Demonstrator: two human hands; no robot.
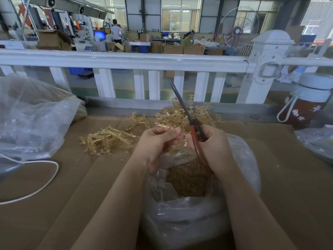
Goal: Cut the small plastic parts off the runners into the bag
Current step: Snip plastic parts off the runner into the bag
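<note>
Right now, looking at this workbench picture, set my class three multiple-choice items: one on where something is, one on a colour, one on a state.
1. Where is the open clear bag of cut parts?
A. Hung on the white railing
B. On the table right below the two hands
C. On the floor beyond the railing

2. What colour are the handles of the scissors?
A. Reddish-brown
B. Blue
C. Green

3. What is the left hand doing?
A. Lying flat on the cardboard
B. Holding the white cord
C. Pinching a small amber runner piece above the bag

Answers:
1. B, the bag's mouth opens directly beneath both hands.
2. A, the handle gripped by the right hand is reddish-brown.
3. C, its fingers curl round a small piece beside the scissors, over the bag.
</note>
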